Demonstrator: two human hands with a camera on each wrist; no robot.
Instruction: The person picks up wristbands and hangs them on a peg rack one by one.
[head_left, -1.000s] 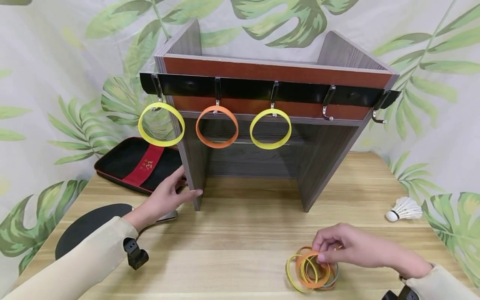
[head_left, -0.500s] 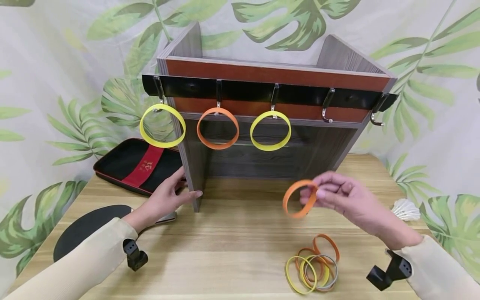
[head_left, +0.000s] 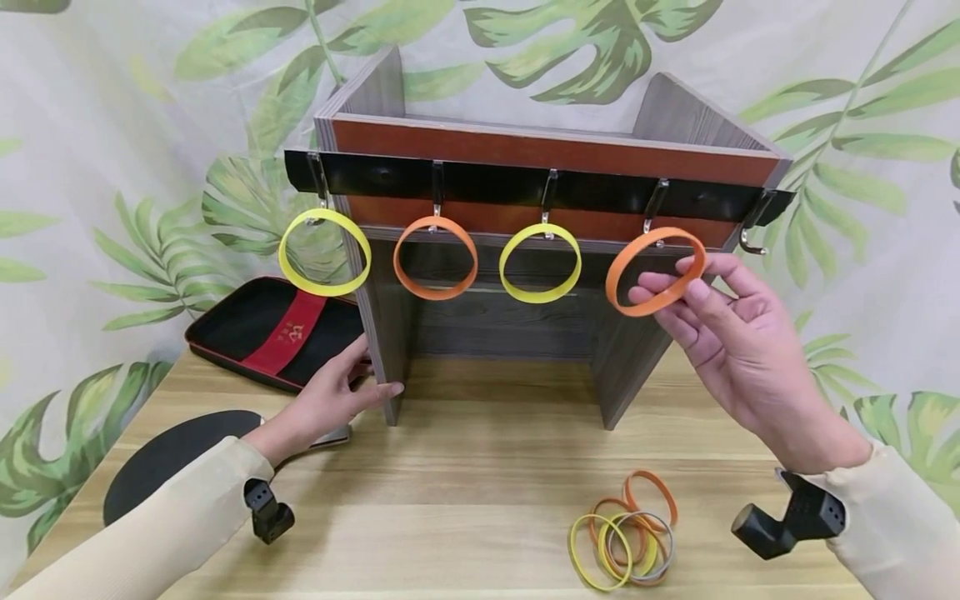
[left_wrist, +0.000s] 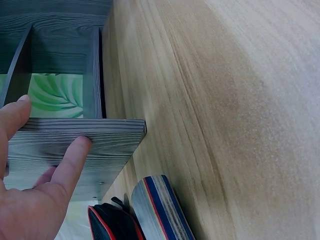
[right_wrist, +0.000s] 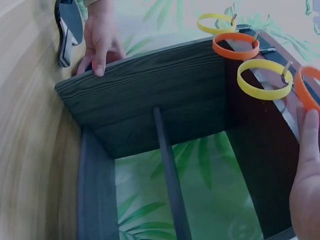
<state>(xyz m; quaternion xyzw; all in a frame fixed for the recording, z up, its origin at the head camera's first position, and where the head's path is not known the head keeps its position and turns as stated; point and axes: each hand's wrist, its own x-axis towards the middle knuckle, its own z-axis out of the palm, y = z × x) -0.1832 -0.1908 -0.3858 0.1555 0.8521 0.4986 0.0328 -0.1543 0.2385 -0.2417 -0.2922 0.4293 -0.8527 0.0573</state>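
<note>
My right hand (head_left: 753,358) pinches an orange silicone wristband (head_left: 649,310) between thumb and fingers. The band's top is at the fourth hook (head_left: 657,200) of a black hook rail (head_left: 491,177); whether the hook bears it is unclear. Yellow (head_left: 324,289), orange (head_left: 435,293) and yellow (head_left: 538,297) wristbands hang from the first three hooks. The fifth hook (head_left: 752,237), at the far right, is bare. My left hand (head_left: 326,404) grips the left side panel (head_left: 384,358) of a grey wooden shelf; the left wrist view shows thumb and index finger (left_wrist: 72,162) on opposite faces.
Several loose wristbands (head_left: 652,493), orange, yellow and grey, lie heaped on the table (head_left: 450,533) at front right. A black paddle (head_left: 180,458) lies by my left forearm. Behind it rests a black case with a red band (head_left: 281,337).
My right hand has picked an orange wristband from the heap and raised it to the fourth hook. My left hand has stayed on the shelf's side panel.
</note>
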